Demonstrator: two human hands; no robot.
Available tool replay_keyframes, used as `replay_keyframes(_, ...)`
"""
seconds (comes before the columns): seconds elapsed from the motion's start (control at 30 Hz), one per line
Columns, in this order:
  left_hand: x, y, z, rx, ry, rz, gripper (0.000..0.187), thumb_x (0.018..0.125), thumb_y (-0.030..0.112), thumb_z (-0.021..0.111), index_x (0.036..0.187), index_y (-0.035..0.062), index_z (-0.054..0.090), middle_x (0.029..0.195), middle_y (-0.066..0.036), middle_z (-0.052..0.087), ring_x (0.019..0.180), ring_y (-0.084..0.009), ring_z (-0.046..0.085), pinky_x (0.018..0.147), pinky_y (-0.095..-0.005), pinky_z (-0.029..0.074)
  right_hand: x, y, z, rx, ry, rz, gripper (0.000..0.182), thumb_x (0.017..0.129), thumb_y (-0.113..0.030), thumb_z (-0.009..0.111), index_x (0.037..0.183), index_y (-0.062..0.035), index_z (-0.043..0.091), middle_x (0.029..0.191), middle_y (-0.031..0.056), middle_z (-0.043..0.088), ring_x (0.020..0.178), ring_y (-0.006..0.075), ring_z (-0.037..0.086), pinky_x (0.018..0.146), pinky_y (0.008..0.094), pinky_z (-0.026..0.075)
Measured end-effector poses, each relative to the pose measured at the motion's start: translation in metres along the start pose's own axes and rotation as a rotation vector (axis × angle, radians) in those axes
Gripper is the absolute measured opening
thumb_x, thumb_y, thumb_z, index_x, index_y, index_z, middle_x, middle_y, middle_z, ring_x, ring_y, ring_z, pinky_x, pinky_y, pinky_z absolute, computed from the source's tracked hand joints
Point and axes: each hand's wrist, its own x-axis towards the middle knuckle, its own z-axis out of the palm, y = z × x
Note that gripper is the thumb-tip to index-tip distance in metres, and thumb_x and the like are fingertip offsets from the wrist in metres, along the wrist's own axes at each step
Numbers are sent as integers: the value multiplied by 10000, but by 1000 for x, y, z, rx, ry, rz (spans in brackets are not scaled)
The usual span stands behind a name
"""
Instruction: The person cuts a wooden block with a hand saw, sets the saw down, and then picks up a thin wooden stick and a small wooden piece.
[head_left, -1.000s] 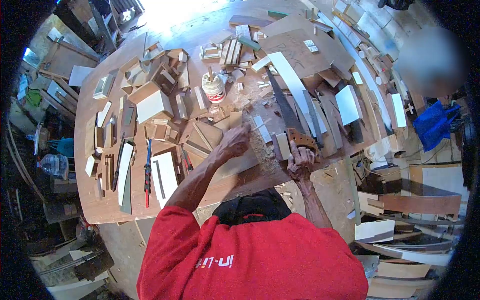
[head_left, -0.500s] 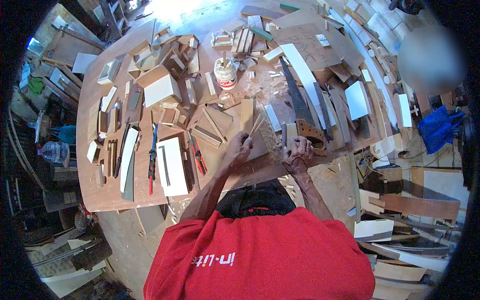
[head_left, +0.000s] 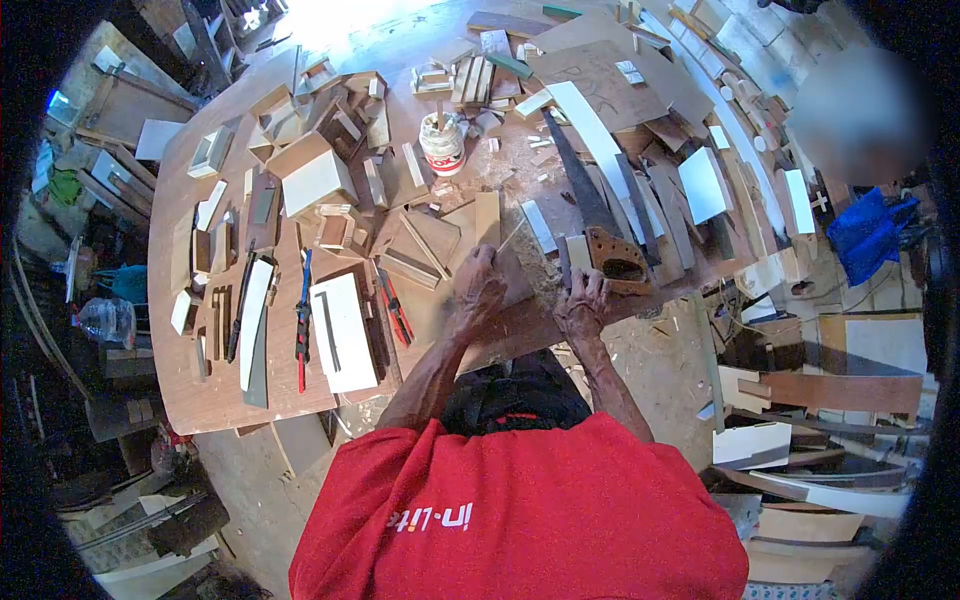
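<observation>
My left hand [head_left: 479,284] is closed round a thin wooden stick [head_left: 510,237], whose end sticks out above the fingers. Beside it a flat wooden strip [head_left: 487,215] lies on a board. At the table's front edge my right hand [head_left: 583,302] is closed on a small wooden block [head_left: 579,252], with a darker piece along its left side. Just right of that hand lies the handsaw [head_left: 614,255], its brown handle near my fingers and its blade pointing away.
On the table [head_left: 290,395] stand a glue tub [head_left: 442,145], small wooden boxes [head_left: 318,182], a white panel [head_left: 344,335] and red-black clamps [head_left: 393,305]. Long strips lie to the right. A blue bag [head_left: 872,235] hangs beyond the right edge.
The view has shifted slightly. My left hand has turned, and the sticks that fanned out above it now show as one thin end. My right hand still grips the block.
</observation>
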Motion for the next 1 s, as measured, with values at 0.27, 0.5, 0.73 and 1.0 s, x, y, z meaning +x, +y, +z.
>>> replay_keyframes(0.27,-1,2,-17,26,-32,-253,339,715,44,591,1054,53,569,949,-204,616,867,-419,602,737,-478,481,11,-11,15,95,-9,-82,264,761,-156,647,1003,-73,586,963,153,516,929,361,537,790,456,470)
replay_keyframes(0.5,-23,-11,-46,38,234,-160,375,757,107,579,1129,69,604,893,-190,646,857,-394,609,750,-476,484,37,-35,2,199,5,-198,274,779,-177,632,1026,-65,593,985,204,505,951,379,547,773,471,502)
replay_keyframes(0.73,-12,-38,-65,269,414,-343,198,802,220,622,876,40,657,721,-198,649,674,-399,623,599,-459,487,36,-26,14,5,-147,-138,207,776,-176,620,948,-60,611,951,193,520,916,376,557,696,449,513)
replay_keyframes(1.0,-12,-48,-62,471,346,-180,237,799,257,659,921,66,588,683,-177,630,696,-382,624,676,-467,474,34,-23,39,-12,-14,-150,176,791,-188,573,905,-54,571,883,151,519,865,335,575,675,448,510)
